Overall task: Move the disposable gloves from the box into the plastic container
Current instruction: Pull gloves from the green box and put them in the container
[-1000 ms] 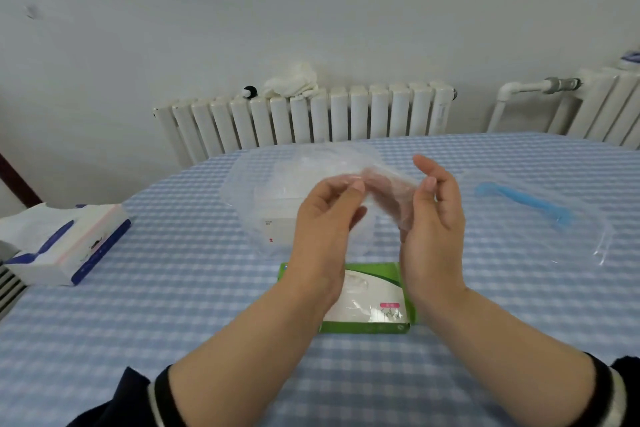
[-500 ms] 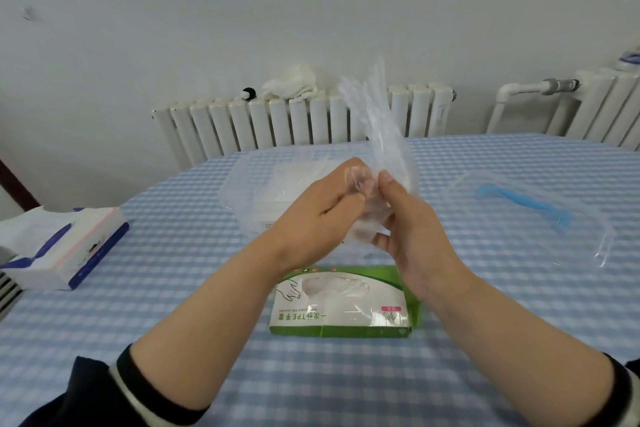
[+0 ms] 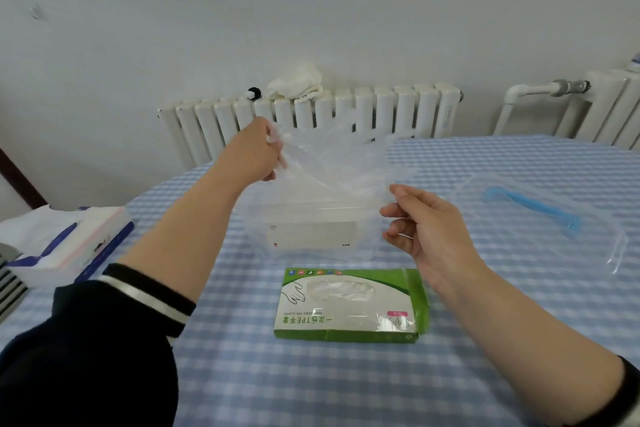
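Observation:
A clear disposable glove [image 3: 332, 166] is stretched in the air between my two hands. My left hand [image 3: 258, 154] pinches its far left end, raised above the table. My right hand [image 3: 420, 222] pinches its near right end between thumb and forefinger. Below the glove stands the clear plastic container [image 3: 311, 229] with a white label on its front wall. The green and white glove box [image 3: 349, 305] lies flat on the table in front of the container, its window showing more gloves inside.
The container's clear lid [image 3: 540, 215] with blue clips lies at the right. A tissue pack [image 3: 69, 243] sits at the table's left edge. A white radiator [image 3: 346, 114] with a cloth on it stands behind the checked table [image 3: 277, 385].
My hands have moved apart. The glove, bunched upright between them before, is now pulled out wide, with my left hand gone up and to the left.

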A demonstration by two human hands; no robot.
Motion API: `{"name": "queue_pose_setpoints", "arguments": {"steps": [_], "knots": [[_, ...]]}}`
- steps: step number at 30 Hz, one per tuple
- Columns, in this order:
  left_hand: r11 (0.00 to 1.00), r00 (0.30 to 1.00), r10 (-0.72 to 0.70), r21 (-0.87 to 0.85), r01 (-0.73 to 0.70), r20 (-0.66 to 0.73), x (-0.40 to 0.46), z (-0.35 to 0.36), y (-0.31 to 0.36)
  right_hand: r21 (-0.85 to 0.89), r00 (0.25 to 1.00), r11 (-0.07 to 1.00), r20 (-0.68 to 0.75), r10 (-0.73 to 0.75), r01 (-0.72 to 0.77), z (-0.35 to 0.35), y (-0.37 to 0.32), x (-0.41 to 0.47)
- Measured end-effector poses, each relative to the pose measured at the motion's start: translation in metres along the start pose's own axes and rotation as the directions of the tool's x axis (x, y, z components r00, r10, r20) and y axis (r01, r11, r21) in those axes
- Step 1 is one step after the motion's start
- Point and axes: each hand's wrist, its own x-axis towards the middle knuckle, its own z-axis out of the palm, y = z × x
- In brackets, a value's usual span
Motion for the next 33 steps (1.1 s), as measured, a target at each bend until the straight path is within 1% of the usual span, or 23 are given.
{"name": "queue_pose_setpoints", "arguments": {"steps": [2,3,5,6,8,10,11,15,17,18,19,20,21,22,23,24,25,27,29,30,31,32,33], "knots": [[0.991,1.000,-0.030,0.133,0.030,0.002,0.010,0.001,-0.010,-0.001,1.000,1.000,-0.025,-0.007,0.007,-0.001,0.000,0.003],[0.969,1.000,-0.023,0.244,0.026,-0.014,0.014,0.003,-0.015,-0.001,0.999,1.000,-0.035,-0.015,0.015,-0.001,0.000,0.004],[0.864,0.997,0.034,0.504,0.004,-0.067,0.017,0.007,-0.023,-0.001,0.998,0.999,-0.048,-0.034,0.034,-0.001,0.000,0.005],[0.801,0.994,0.070,0.599,-0.003,-0.088,0.017,0.008,-0.025,-0.003,0.998,0.999,-0.049,-0.045,0.045,-0.001,0.000,0.005],[0.693,0.989,0.110,0.721,-0.006,-0.098,0.018,0.010,-0.029,-0.009,0.997,0.998,-0.038,-0.064,0.064,0.000,0.000,0.004],[0.611,0.988,0.131,0.792,-0.013,-0.085,0.022,0.011,-0.031,-0.020,0.996,0.996,-0.024,-0.082,0.082,0.000,0.000,0.003],[0.589,0.988,0.140,0.808,-0.024,-0.072,0.023,0.010,-0.031,-0.028,0.996,0.996,-0.019,-0.088,0.088,0.001,0.001,0.003],[0.555,0.995,0.101,0.830,-0.059,0.003,0.026,0.005,-0.031,-0.048,0.995,0.994,0.005,-0.096,0.096,0.000,0.001,0.004],[0.509,0.989,0.147,0.859,-0.052,-0.027,0.024,0.002,-0.028,-0.053,0.994,0.993,0.007,-0.107,0.107,0.000,0.000,0.004],[0.505,0.979,0.197,0.861,-0.061,-0.046,0.023,0.001,-0.023,-0.059,0.993,0.991,0.000,-0.118,0.118,0.000,-0.001,0.005],[0.537,0.973,0.228,0.837,-0.099,-0.031,0.022,0.000,-0.017,-0.071,0.991,0.989,-0.007,-0.131,0.130,0.000,-0.001,0.005],[0.607,0.972,0.234,0.775,-0.176,0.038,0.020,0.000,-0.009,-0.085,0.989,0.986,-0.007,-0.145,0.144,0.000,-0.002,0.005],[0.692,0.963,0.206,0.670,-0.269,0.174,0.020,0.002,0.000,-0.099,0.988,0.983,-0.002,-0.157,0.156,0.000,-0.002,0.005],[0.776,0.924,0.151,0.537,-0.330,0.351,0.019,0.006,0.008,-0.116,0.986,0.980,0.006,-0.165,0.164,0.000,-0.001,0.004],[0.837,0.857,0.078,0.434,-0.334,0.509,0.017,0.012,0.012,-0.135,0.985,0.975,0.021,-0.173,0.174,0.001,0.001,0.002],[0.862,0.786,0.003,0.397,-0.315,0.618,0.017,0.018,0.011,-0.162,0.982,0.969,0.052,-0.181,0.187,0.002,0.001,0.000],[0.854,0.731,-0.061,0.415,-0.315,0.680,0.019,0.026,0.008,-0.193,0.979,0.961,0.089,-0.184,0.198,0.002,0.001,-0.002],[0.799,0.681,-0.142,0.489,-0.350,0.718,0.026,0.040,-0.005,-0.294,0.953,0.927,0.258,-0.157,0.232,0.004,0.000,-0.007],[0.811,0.644,-0.182,0.484,-0.330,0.743,0.033,0.048,-0.012,-0.452,0.878,0.841,0.475,-0.055,0.297,0.004,0.001,-0.009],[0.830,0.640,-0.170,0.459,-0.317,0.749,0.033,0.047,-0.012,-0.539,0.841,0.770,0.541,0.006,0.341,0.004,0.002,-0.010],[0.838,0.657,-0.135,0.439,-0.324,0.741,0.031,0.045,-0.009,-0.614,0.813,0.687,0.579,0.058,0.389,0.004,0.005,-0.011],[0.828,0.699,-0.083,0.440,-0.348,0.710,0.028,0.039,-0.004,-0.673,0.792,0.597,0.603,0.099,0.437,0.003,0.006,-0.011],[0.804,0.760,-0.022,0.463,-0.373,0.650,0.024,0.034,0.001,-0.714,0.775,0.514,0.617,0.141,0.475,0.002,0.009,-0.012]]}}
